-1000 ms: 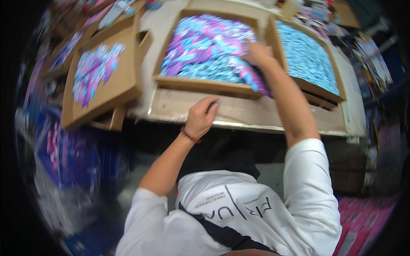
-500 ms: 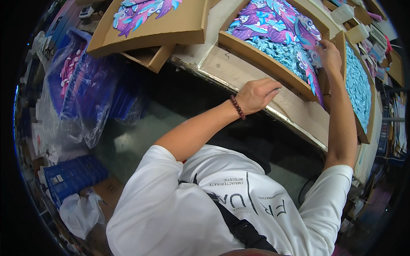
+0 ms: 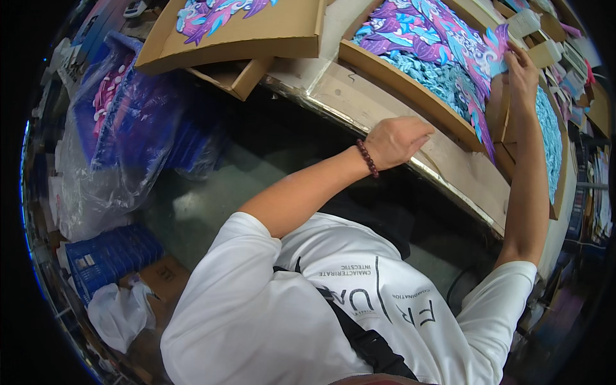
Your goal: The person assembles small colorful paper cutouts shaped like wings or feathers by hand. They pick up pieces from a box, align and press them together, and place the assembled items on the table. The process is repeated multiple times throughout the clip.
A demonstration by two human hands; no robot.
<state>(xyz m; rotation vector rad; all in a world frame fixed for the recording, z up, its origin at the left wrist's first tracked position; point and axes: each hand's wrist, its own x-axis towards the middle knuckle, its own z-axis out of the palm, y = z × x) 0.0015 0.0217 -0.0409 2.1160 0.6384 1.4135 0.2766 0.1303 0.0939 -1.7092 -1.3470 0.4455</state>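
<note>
Cardboard tray point(image 3: 410, 90) of purple-and-blue patterned pieces point(image 3: 443, 51) lies tilted on the table edge point(image 3: 449, 173), the right hand point(image 3: 521, 67) pinching one piece at its far corner while the left hand point(image 3: 394, 141), loosely curled, rests on the near wall as if steadying it, beside another tray point(image 3: 256, 32).

Brown cardboard trays point(image 3: 410, 96) are showing swirling purple, pink and light-blue pieces point(image 3: 443, 38). A dark-red bead bracelet point(image 3: 367, 158) is circling the left wrist. The shirt point(image 3: 308, 321) is showing white with grey lettering; the crates point(image 3: 112, 256) are showing blue.
</note>
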